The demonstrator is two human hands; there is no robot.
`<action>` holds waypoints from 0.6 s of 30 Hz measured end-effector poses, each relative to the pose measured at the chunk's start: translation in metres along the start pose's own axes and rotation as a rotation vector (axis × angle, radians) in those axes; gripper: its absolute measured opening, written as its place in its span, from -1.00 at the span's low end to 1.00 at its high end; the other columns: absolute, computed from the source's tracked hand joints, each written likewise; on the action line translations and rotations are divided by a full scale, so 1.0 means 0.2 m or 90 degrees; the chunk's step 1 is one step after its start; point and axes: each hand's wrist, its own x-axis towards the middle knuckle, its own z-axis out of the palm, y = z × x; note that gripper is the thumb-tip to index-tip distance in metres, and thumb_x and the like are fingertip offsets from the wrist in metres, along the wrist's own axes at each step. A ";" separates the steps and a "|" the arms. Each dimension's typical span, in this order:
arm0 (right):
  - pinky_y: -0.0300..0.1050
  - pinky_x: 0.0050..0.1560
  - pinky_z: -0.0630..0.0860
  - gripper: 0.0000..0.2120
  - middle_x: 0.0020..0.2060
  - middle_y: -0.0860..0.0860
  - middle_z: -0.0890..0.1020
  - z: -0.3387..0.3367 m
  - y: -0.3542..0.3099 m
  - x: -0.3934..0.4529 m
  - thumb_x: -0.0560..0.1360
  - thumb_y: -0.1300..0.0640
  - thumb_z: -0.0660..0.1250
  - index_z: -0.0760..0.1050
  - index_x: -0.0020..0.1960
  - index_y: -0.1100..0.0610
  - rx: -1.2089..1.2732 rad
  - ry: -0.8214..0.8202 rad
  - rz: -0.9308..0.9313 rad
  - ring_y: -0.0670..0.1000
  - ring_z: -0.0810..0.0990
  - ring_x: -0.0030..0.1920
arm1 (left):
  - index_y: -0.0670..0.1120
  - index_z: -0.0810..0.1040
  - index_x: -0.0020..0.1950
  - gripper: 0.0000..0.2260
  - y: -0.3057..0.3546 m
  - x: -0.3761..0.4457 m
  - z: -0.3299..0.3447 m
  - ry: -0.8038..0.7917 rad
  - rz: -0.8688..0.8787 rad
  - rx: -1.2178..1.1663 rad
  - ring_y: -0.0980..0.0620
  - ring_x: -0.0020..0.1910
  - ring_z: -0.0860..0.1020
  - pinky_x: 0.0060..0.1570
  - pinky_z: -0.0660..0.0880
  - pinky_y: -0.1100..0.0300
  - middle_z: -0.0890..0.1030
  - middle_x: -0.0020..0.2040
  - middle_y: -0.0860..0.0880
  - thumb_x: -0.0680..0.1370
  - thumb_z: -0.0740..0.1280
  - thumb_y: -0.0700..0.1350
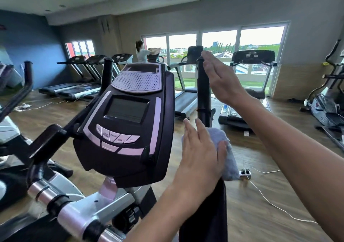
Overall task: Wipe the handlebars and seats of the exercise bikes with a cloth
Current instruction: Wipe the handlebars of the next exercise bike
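Gym floor with treadmills along the windows surrounds one exercise machine's console (128,122). Right handlebar (203,93) stands upright beside it. Left hand (200,154) presses the blue cloth (226,152) against the bar's lower section, fingers straight. Right hand (221,80) rests flat near the bar's top, released. Step in hand: wiping this handlebar. Next move likely calls for sliding the cloth upward along the bar.

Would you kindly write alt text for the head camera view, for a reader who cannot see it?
A person's left hand presses a pale blue cloth against a black upright handlebar beside an exercise machine's console, while the open right hand rests near the handlebar's top. Treadmills and large windows fill the gym behind.
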 end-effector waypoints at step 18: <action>-0.31 0.55 0.02 -0.54 0.61 0.05 0.23 0.01 0.01 0.02 0.76 0.08 0.03 0.18 0.62 0.20 0.016 0.017 -0.009 -0.08 0.15 0.60 | -0.31 -0.18 0.63 -0.23 0.07 0.32 -0.07 0.016 -0.090 0.003 -0.30 0.63 -0.01 0.57 0.01 -0.02 -0.11 0.61 -0.42 0.71 0.14 0.14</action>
